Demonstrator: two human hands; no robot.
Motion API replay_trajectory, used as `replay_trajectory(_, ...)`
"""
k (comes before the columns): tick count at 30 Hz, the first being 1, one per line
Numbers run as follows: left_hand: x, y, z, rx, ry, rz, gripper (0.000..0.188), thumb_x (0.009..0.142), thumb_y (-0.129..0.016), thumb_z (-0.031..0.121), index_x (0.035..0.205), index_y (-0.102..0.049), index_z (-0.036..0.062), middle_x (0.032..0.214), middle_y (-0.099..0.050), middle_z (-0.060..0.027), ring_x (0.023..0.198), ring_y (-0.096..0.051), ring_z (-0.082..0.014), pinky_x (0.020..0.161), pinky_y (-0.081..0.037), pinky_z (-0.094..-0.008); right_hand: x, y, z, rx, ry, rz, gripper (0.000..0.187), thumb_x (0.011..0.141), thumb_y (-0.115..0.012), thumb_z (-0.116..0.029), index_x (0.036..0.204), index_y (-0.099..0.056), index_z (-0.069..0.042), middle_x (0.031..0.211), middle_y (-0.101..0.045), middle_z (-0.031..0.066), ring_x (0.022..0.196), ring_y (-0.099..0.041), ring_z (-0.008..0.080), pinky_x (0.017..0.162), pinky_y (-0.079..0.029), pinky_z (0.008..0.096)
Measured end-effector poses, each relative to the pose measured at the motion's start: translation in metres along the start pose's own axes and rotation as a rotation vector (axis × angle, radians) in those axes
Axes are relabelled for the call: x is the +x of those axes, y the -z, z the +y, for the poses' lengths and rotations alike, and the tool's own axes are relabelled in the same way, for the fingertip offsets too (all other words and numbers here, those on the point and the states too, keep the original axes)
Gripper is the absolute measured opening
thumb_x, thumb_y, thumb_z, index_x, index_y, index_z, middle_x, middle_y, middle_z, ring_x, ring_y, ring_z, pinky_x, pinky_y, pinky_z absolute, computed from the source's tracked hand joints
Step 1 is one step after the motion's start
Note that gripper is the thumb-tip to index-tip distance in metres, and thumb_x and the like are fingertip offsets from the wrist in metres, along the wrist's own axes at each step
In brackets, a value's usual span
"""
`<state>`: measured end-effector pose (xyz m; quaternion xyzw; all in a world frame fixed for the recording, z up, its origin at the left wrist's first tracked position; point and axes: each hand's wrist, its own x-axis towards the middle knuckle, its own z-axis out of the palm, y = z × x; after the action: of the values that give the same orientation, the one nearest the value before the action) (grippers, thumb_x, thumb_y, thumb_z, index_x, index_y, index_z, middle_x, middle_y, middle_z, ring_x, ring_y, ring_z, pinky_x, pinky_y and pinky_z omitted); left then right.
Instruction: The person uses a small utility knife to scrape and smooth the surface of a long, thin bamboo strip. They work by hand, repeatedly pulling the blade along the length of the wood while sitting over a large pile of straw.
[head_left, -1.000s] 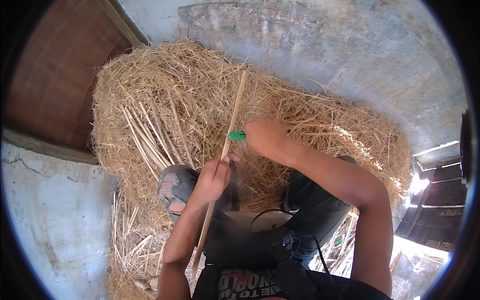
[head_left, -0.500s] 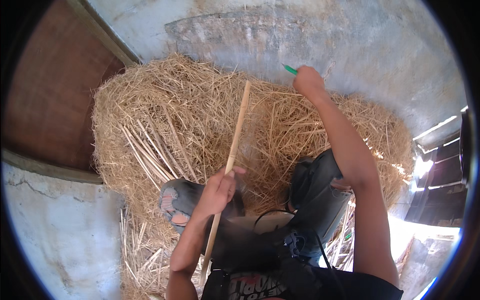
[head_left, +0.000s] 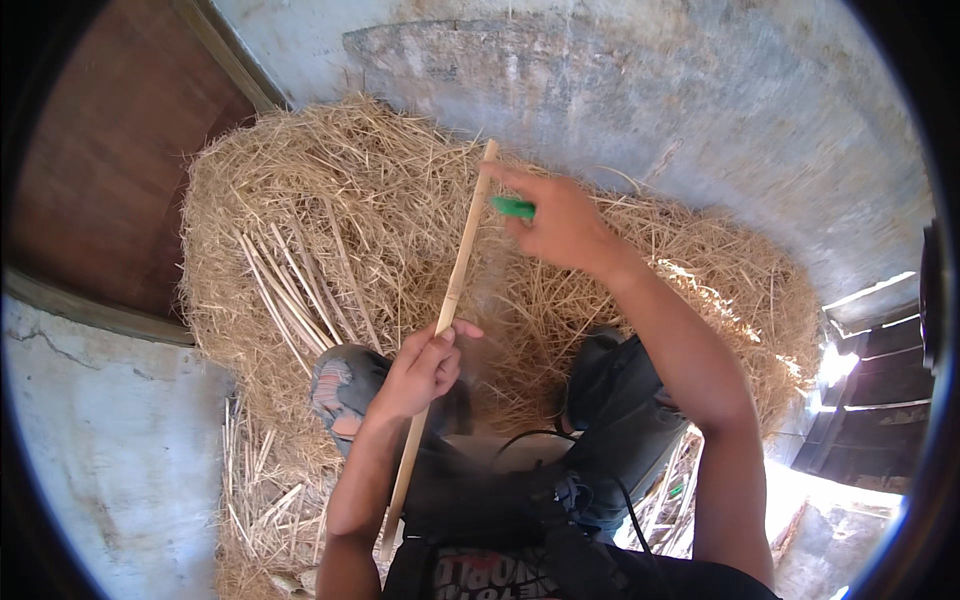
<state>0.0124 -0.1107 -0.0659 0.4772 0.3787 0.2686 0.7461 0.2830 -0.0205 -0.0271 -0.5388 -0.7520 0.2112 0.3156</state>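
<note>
While left hand (head_left: 420, 368) clenches long stick (head_left: 455, 285) near lower third, stick runs up-and-away over straw pile (head_left: 330, 240). Right hand (head_left: 560, 225), grip closed on green-handled tool (head_left: 513, 207), touches stick's far end; nearer that tip than left.

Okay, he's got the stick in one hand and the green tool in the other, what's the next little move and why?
Probably draw the green tool down along the stick. The right hand holds it at the stick's top end, the left hand grips the stick lower down, and the length between is free.
</note>
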Motion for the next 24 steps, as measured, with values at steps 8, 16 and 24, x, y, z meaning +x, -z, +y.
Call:
replay_trajectory(8,0.001,0.002,0.001,0.003,-0.015,0.106,0.046,0.107,-0.044,0.036,0.121,-0.057,-0.0060,0.055,-0.026,0.0062,0.041,-0.024,-0.0069,0.040,-0.020,-0.0244,-0.004,-0.025,-0.014,-0.109,0.075,-0.188,0.077,0.077,-0.068,-0.007,0.148,-0.055,-0.031,0.062,-0.062,0.0134,0.051,-0.060,0.0273,0.055,-0.049,0.0392)
replay_trajectory(16,0.001,0.004,0.005,-0.019,-0.060,0.147,0.047,0.106,-0.044,0.036,0.121,-0.058,-0.0064,0.054,-0.026,0.0061,0.041,-0.025,-0.0070,0.041,-0.020,-0.0240,-0.015,-0.024,-0.034,-0.049,0.187,-0.309,0.066,0.073,-0.068,-0.006,0.135,-0.068,-0.027,0.066,-0.066,0.0110,0.057,-0.064,0.0268,0.059,-0.052,0.0389)
replay_trajectory(24,0.005,0.011,-0.004,-0.061,-0.055,0.299,0.043,0.107,-0.042,0.035,0.114,-0.059,-0.0032,0.053,-0.034,0.0025,0.040,-0.030,-0.0081,0.039,-0.022,-0.0242,-0.019,-0.034,-0.036,0.049,0.298,-0.303,0.056,0.069,-0.068,-0.006,0.121,-0.076,-0.023,0.068,-0.068,0.0108,0.059,-0.065,0.0291,0.060,-0.051,0.0403)
